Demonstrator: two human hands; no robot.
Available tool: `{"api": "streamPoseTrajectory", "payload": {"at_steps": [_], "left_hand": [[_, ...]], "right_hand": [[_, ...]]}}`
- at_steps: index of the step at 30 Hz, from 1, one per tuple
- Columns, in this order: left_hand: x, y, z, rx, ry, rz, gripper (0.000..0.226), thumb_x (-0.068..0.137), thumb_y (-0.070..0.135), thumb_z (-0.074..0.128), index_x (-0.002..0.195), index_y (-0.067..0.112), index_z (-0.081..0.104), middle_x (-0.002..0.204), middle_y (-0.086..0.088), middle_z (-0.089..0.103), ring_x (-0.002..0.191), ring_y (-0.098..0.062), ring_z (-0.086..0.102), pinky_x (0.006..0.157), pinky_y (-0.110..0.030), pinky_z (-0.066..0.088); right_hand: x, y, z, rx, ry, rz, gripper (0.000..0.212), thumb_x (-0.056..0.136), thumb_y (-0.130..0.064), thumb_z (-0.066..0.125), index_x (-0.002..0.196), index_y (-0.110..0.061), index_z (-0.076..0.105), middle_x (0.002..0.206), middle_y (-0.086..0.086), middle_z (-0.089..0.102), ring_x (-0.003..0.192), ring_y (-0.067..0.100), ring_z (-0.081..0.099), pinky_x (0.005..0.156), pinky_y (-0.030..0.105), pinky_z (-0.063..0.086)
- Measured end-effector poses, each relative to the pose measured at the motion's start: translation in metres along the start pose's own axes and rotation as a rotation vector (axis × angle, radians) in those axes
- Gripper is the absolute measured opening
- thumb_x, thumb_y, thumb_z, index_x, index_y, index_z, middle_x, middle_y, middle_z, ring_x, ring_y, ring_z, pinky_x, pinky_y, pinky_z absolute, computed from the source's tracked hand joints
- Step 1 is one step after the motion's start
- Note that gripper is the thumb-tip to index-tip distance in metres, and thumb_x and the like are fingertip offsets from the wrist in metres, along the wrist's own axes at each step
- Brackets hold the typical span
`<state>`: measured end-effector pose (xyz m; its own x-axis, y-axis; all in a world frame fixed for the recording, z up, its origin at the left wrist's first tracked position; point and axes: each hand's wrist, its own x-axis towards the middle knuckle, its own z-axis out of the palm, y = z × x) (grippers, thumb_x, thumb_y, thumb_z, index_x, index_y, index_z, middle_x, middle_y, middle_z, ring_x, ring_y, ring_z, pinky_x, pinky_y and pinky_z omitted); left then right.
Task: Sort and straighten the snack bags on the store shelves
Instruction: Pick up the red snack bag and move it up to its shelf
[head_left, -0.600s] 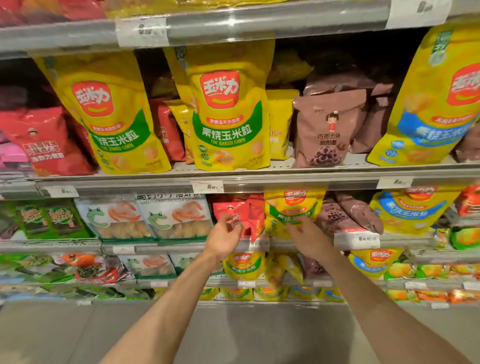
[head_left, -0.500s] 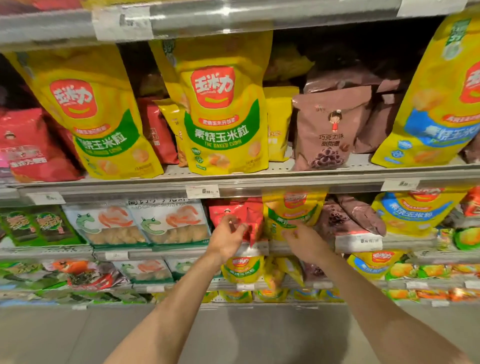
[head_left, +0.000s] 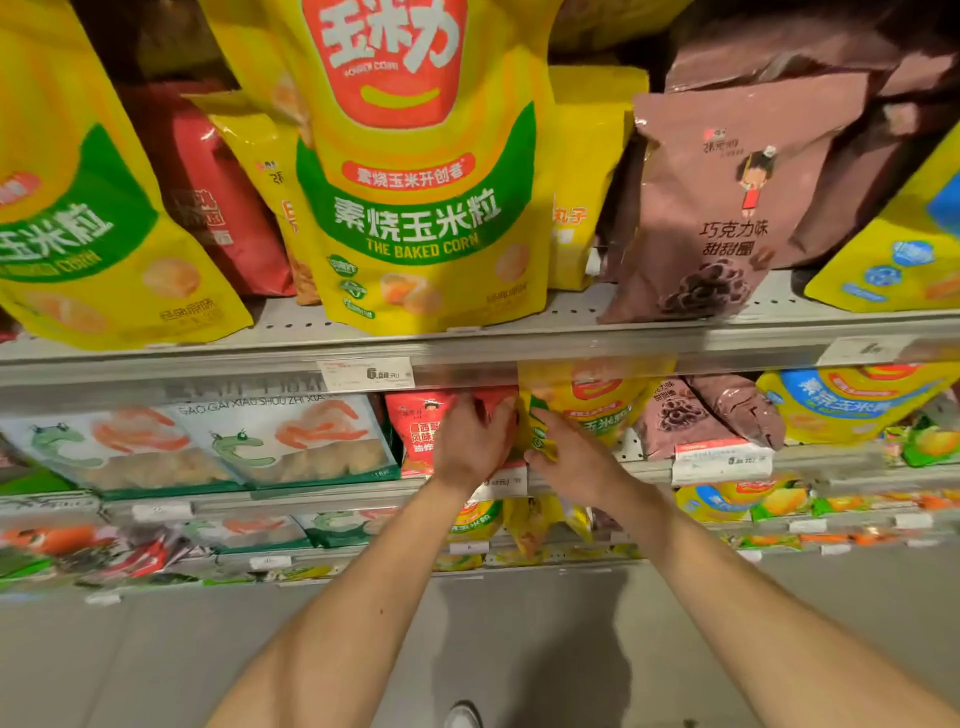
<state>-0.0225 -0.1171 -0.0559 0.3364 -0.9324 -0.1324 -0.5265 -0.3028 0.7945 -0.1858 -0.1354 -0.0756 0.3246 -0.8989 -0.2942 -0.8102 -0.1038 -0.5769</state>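
Observation:
On the second shelf a red snack bag (head_left: 415, 431) stands beside a yellow baked-corn bag (head_left: 597, 410). My left hand (head_left: 470, 441) lies over the red bag's right side with its fingers closed on it. My right hand (head_left: 566, 452) pinches the yellow bag's lower left corner. The two hands almost touch. Above them a large yellow baked-corn bag (head_left: 421, 208) stands upright on the upper shelf (head_left: 649, 343), next to a brown chocolate-ring bag (head_left: 727, 208).
White frog-print bags (head_left: 280, 447) fill the shelf left of my hands; fallen brown bags (head_left: 717, 415) and a blue-and-yellow bag (head_left: 852, 400) lie to the right. Price tags (head_left: 366, 373) hang on the shelf edges. Lower shelves hold small bags. Grey floor lies below.
The view has moved closer and tilted down. My left hand has slid right over the red bag, and my right hand has taken hold of the yellow bag's corner.

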Motion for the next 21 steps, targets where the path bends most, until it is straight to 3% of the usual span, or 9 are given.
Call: {"api": "streamPoseTrajectory", "payload": {"at_steps": [3,5,10,14,18,21], "left_hand": [[-0.006,0.0,-0.005,-0.008,0.046,-0.011,0.041,0.1,0.051,0.057,0.084,0.014,0.052,0.072,-0.001,0.057,0.073,-0.03,0.056,0.063,-0.036,0.035],[-0.01,0.001,-0.01,-0.007,0.073,-0.008,0.038,0.101,0.049,0.056,0.084,0.015,0.053,0.071,0.002,0.057,0.072,-0.029,0.056,0.063,-0.036,0.034],[-0.021,0.003,-0.022,0.022,0.13,0.049,0.045,0.1,0.055,0.055,0.088,0.012,0.06,0.073,-0.006,0.069,0.071,-0.029,0.065,0.067,-0.043,0.052],[-0.033,-0.003,-0.031,0.034,0.175,0.13,0.043,0.098,0.059,0.055,0.088,0.019,0.063,0.069,0.001,0.069,0.066,-0.02,0.066,0.067,-0.044,0.056],[-0.045,-0.019,-0.038,0.009,0.194,0.185,0.043,0.098,0.062,0.051,0.086,0.023,0.062,0.066,0.002,0.069,0.063,-0.022,0.066,0.063,-0.046,0.055],[-0.051,-0.03,-0.046,-0.039,0.149,0.196,0.042,0.095,0.066,0.048,0.099,0.028,0.065,0.075,0.005,0.074,0.069,-0.022,0.07,0.066,-0.047,0.057]], "right_hand": [[0.0,0.002,0.001,0.022,0.004,-0.016,0.071,0.099,-0.041,0.058,0.16,-0.028,0.025,0.163,0.005,0.034,0.143,0.026,0.045,0.114,0.045,0.043],[-0.001,0.002,0.0,0.034,0.007,-0.022,0.071,0.099,-0.04,0.059,0.16,-0.027,0.025,0.163,0.004,0.034,0.144,0.026,0.044,0.114,0.045,0.043],[-0.001,0.004,-0.001,0.065,0.002,-0.017,0.071,0.099,-0.04,0.06,0.16,-0.029,0.025,0.164,0.003,0.034,0.144,0.026,0.045,0.114,0.047,0.044],[-0.002,0.004,-0.001,0.083,-0.01,0.001,0.072,0.099,-0.041,0.06,0.16,-0.032,0.024,0.162,0.004,0.037,0.141,0.028,0.048,0.113,0.047,0.044],[-0.004,0.004,-0.002,0.118,-0.028,0.012,0.072,0.099,-0.039,0.061,0.16,-0.032,0.024,0.162,0.005,0.036,0.142,0.028,0.046,0.113,0.048,0.044],[-0.005,0.002,-0.003,0.149,-0.037,0.03,0.075,0.097,-0.039,0.065,0.16,-0.029,0.024,0.162,0.006,0.036,0.143,0.029,0.045,0.114,0.048,0.043]]}}
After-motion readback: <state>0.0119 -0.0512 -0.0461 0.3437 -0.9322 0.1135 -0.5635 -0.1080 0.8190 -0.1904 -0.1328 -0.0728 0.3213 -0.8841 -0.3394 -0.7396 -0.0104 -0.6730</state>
